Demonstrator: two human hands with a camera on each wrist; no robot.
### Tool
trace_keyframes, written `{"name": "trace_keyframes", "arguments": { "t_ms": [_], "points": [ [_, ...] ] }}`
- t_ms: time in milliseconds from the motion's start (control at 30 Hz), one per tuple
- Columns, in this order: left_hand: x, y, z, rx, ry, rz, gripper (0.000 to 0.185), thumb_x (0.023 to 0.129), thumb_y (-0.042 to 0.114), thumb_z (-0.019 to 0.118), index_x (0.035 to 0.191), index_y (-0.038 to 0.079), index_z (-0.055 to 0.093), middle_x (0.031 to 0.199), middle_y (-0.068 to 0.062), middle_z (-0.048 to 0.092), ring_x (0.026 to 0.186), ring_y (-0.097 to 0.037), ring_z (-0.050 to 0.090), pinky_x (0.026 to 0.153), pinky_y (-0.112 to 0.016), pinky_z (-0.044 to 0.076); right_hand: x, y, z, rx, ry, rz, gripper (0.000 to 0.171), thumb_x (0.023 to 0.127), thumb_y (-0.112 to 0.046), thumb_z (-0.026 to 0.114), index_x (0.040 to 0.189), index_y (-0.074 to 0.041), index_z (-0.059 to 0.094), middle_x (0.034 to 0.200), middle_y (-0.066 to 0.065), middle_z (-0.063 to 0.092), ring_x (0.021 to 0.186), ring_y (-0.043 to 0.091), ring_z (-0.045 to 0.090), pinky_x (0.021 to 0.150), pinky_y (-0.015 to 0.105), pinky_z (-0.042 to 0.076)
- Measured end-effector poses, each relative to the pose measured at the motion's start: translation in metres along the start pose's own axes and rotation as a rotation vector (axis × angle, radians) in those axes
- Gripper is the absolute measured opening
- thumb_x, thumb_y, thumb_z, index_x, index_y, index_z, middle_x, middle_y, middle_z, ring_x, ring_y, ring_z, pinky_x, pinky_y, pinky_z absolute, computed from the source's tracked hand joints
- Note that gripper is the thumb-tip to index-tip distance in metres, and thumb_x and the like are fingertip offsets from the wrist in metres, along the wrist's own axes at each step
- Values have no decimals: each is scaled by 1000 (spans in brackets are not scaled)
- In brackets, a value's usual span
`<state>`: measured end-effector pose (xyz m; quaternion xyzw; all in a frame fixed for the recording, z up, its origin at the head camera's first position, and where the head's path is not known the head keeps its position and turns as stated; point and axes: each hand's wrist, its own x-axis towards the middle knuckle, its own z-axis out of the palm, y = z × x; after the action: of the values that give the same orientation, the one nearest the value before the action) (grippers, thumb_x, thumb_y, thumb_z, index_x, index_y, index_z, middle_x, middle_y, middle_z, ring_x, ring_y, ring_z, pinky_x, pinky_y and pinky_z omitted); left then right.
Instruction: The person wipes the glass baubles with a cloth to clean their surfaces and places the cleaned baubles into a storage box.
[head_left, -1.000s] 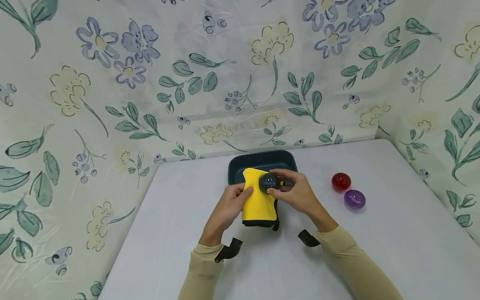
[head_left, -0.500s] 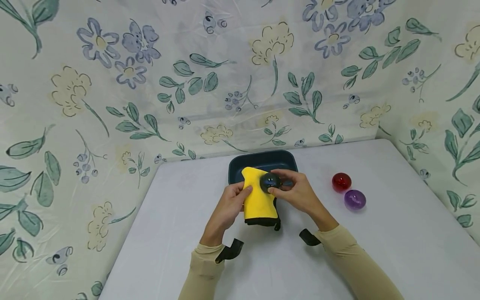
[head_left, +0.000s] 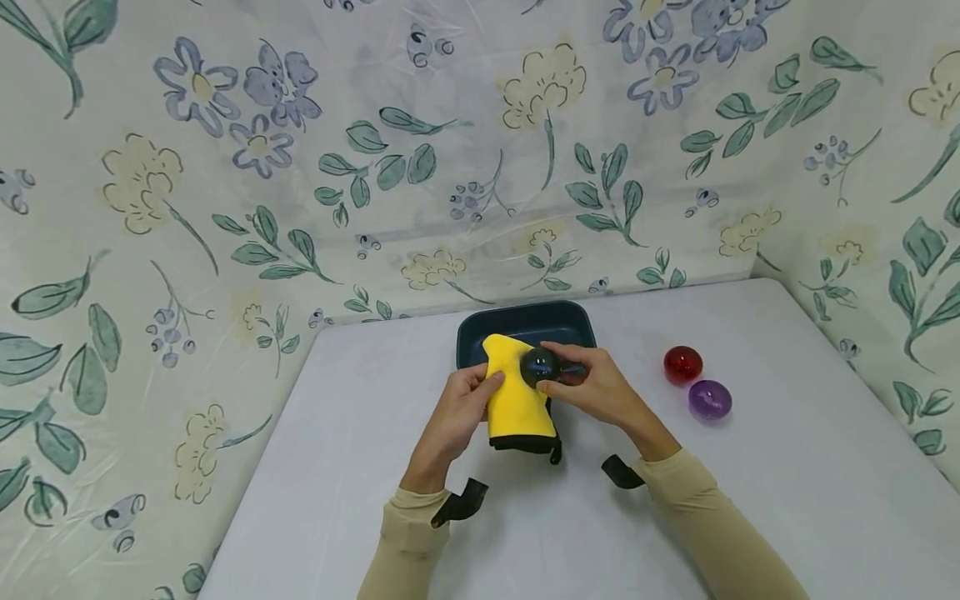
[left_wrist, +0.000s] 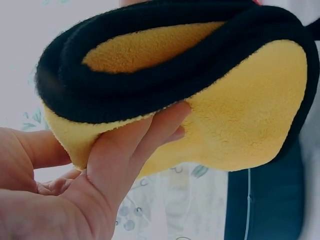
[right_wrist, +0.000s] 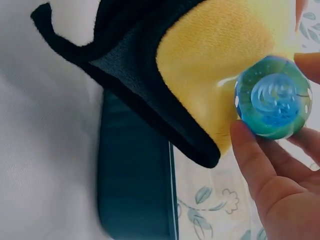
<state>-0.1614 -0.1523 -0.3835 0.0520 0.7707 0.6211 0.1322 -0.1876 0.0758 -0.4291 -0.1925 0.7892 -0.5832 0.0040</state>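
My left hand [head_left: 453, 408] grips a folded yellow cloth [head_left: 513, 412] with black edging, thumb on the near face and fingers behind it. In the left wrist view, the cloth [left_wrist: 245, 107] bends into a loop with its black border on top. A glass ball [head_left: 540, 367], dark in the head view, is pinched between the thumb and fingers of my right hand [head_left: 600, 387] against the cloth's right side. Seen from the right wrist, the ball [right_wrist: 275, 100] is clear blue-green with swirls inside, and it meets the yellow pile.
Behind the hands stands a dark blue-green tray [head_left: 476, 333], partly covered by the cloth. To the right, a red glass ball [head_left: 682, 365] and a purple one [head_left: 709, 400] lie close together on the white table [head_left: 337, 433]. Flower-printed curtains [head_left: 465, 225] rise along its back and sides.
The cloth's lower edge has swung slightly right and up, and the ball has shifted a little right. Over the last half second both hands hold nearly still.
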Motion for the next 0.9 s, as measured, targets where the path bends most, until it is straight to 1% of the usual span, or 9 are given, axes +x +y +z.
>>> {"name": "trace_keyframes", "arguments": {
  "t_ms": [100, 200, 300, 500, 767, 900],
  "points": [
    [0, -1, 0, -9, 8, 5, 39, 110, 20, 49, 140, -3, 57, 116, -20, 70, 88, -15, 72, 82, -31, 64, 0, 0, -1, -9, -9, -1, 63, 89, -14, 80, 146, -3, 57, 146, 22, 60, 123, 38, 67, 100, 40, 58],
    [1, -1, -1, -15, 10, 6, 39, 110, 20, 49, 140, -3, 57, 116, -19, 70, 88, -15, 72, 82, -30, 64, 0, 1, -2, -19, -10, -2, 62, 89, -14, 81, 145, -4, 58, 144, 23, 61, 122, 38, 67, 100, 40, 58],
    [1, -2, -2, -15, 15, 5, 39, 110, 20, 49, 140, -3, 57, 116, -19, 70, 88, -15, 71, 82, -29, 64, 0, 1, -2, -28, -8, -4, 61, 88, -15, 82, 143, -3, 60, 142, 23, 62, 118, 37, 69, 98, 39, 59],
    [1, -2, -4, -17, 49, 5, 39, 110, 21, 49, 139, -2, 58, 114, -19, 70, 86, -15, 71, 81, -29, 63, 0, 2, -2, -20, -22, 18, 62, 86, -17, 84, 141, -1, 62, 137, 22, 66, 109, 32, 73, 93, 34, 62],
    [2, -2, -6, -45, 32, 0, 40, 110, 21, 49, 141, -3, 56, 117, -20, 70, 88, -15, 72, 82, -29, 64, 0, 1, -5, -10, -46, 21, 63, 85, -19, 85, 140, -1, 62, 135, 22, 68, 108, 32, 75, 90, 31, 62],
    [3, -3, -7, -53, 29, 9, 41, 109, 20, 49, 141, -4, 56, 117, -21, 70, 88, -15, 72, 81, -30, 64, -1, 1, -5, -23, -53, 30, 62, 83, -20, 86, 138, -1, 64, 133, 21, 69, 105, 29, 75, 90, 31, 63]
  ]
}}
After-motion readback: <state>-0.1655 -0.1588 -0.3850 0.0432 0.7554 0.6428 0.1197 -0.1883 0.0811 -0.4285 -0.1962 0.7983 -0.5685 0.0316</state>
